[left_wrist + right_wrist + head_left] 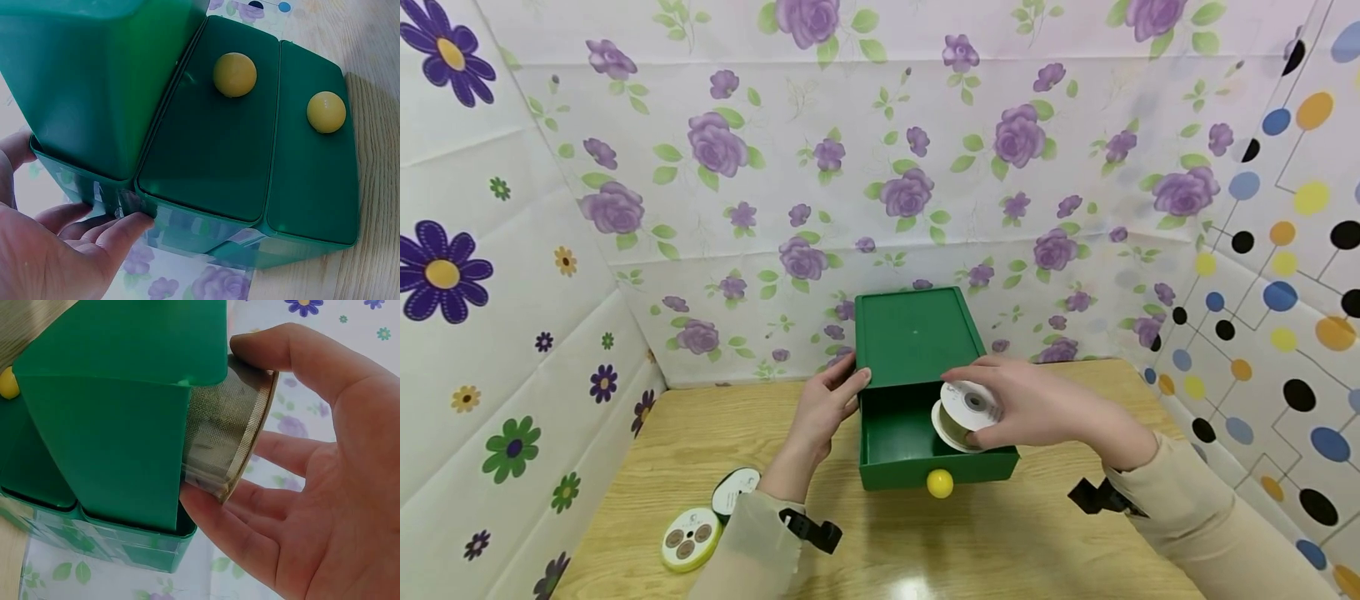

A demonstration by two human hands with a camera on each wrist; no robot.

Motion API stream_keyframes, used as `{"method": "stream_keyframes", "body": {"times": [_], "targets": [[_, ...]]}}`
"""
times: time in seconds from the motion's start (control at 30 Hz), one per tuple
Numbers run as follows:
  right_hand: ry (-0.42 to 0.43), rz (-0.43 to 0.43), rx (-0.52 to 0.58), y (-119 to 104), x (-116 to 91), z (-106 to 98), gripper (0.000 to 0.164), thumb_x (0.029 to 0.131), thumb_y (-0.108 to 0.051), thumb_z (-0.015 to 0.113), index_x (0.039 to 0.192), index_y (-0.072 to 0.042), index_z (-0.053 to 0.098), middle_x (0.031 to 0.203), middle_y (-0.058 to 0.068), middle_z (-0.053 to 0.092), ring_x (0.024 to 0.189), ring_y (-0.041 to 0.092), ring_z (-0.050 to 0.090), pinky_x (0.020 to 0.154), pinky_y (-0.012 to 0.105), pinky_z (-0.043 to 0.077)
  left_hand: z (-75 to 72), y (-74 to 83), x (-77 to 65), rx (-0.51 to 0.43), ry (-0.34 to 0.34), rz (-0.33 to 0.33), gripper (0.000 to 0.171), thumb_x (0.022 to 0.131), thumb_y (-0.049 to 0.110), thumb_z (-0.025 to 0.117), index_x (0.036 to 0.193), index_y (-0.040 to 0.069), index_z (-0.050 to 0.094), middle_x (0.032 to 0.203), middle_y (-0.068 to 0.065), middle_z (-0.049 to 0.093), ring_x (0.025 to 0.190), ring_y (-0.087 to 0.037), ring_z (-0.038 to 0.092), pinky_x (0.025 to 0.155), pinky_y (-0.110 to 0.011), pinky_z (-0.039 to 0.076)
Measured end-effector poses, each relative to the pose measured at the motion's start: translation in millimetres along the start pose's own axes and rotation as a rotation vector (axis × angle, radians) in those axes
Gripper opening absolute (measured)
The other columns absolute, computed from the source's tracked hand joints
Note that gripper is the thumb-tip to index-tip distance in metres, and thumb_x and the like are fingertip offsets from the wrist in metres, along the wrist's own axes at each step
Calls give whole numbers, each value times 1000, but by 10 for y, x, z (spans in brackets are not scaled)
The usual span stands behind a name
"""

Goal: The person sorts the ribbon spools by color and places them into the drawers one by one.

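Note:
A green drawer cabinet [917, 337] stands near the back of the table with its top drawer [898, 473] pulled out. My right hand [1033, 404] grips a ribbon spool [957, 402] with white end discs, tilted at the right part of the drawer's opening. Metallic gold-toned ribbon on this spool [222, 425] shows in the right wrist view, partly hidden behind the drawer wall. With fingers fairly straight, my left hand [822, 407] touches the cabinet's left side, thumb at its upper front edge. Two lower drawers with yellow knobs [235, 75] are closed in the left wrist view.
On the table's left lie a yellow-edged spool [691, 542] and a dark-edged spool [733, 493], close together beside my left forearm. The open drawer's yellow knob [940, 483] juts toward me. Flower-patterned sheeting [775, 208] stands behind the wooden table [1000, 542].

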State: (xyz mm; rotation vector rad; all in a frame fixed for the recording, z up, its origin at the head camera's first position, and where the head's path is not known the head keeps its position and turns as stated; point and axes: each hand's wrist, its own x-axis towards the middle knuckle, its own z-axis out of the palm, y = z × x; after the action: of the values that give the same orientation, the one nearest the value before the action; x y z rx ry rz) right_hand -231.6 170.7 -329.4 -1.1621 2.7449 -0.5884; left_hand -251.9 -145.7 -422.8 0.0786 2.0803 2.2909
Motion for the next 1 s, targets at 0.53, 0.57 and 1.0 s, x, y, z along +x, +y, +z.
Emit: {"method": "stream_keyframes", "body": {"times": [0.53,0.57,1.0], "targets": [[-63,-64,1,-60,-46,-18,69,88,-34,85,152,-21,62,133,5,66,90,11,57,73,31,50,-2,8,-4,-9,-14,8,68,106,28,72,164,6,43,167,-18,41,150,-35,45,117,-56,43],[-67,-63,-3,-62,-48,-17,69,88,-34,85,152,-21,62,133,5,65,90,11,57,72,31,50,-1,9,-5,-10,-14,7,68,106,28,72,164,6,43,167,-18,41,150,-35,45,117,-56,43],[-124,-55,-21,-78,49,37,74,91,-26,85,158,-20,55,144,6,59,93,11,58,75,32,51,0,10,-9,-7,-8,7,68,106,28,72,164,6,43,167,-18,41,151,-35,44,117,-56,43]]}}
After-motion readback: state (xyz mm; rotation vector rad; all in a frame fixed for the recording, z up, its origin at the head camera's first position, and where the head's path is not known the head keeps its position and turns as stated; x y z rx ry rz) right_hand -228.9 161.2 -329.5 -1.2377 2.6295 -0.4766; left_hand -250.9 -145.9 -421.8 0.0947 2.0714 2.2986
